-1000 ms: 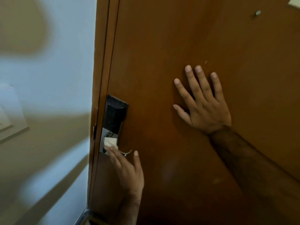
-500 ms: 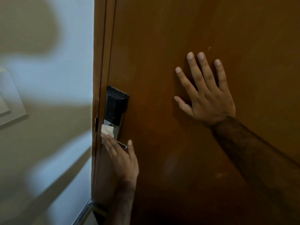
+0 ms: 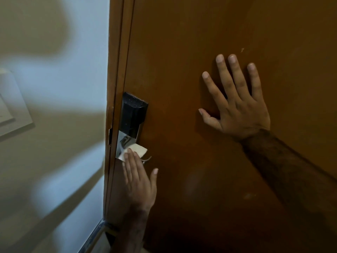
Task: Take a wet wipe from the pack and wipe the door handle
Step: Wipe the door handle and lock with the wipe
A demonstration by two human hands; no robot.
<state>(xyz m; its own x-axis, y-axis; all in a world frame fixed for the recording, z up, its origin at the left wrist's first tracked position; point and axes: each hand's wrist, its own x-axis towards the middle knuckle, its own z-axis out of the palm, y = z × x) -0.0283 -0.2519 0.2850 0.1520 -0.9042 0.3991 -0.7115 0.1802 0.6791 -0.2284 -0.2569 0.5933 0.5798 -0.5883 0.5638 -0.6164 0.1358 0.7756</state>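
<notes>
A brown wooden door [image 3: 182, 61] fills most of the view. On its left edge sits a lock unit [image 3: 132, 115], black on top with a shiny metal plate below. My left hand [image 3: 139, 181] presses a folded white wet wipe [image 3: 137, 149] against the base of the plate, where the silver door handle [image 3: 146, 158] sticks out; most of the handle is hidden under the wipe and my fingers. My right hand [image 3: 238, 106] lies flat on the door to the right, fingers spread, holding nothing. The wipe pack is not in view.
A pale wall [image 3: 54, 125] stands left of the door, with a white switch plate [image 3: 11, 105] at the far left edge. A metal threshold strip [image 3: 93, 234] runs along the floor at the bottom of the door frame.
My left hand has slid the wipe rightward along the lock plate onto the handle's base, after first moving it up the plate. My right hand stays flat on the door.
</notes>
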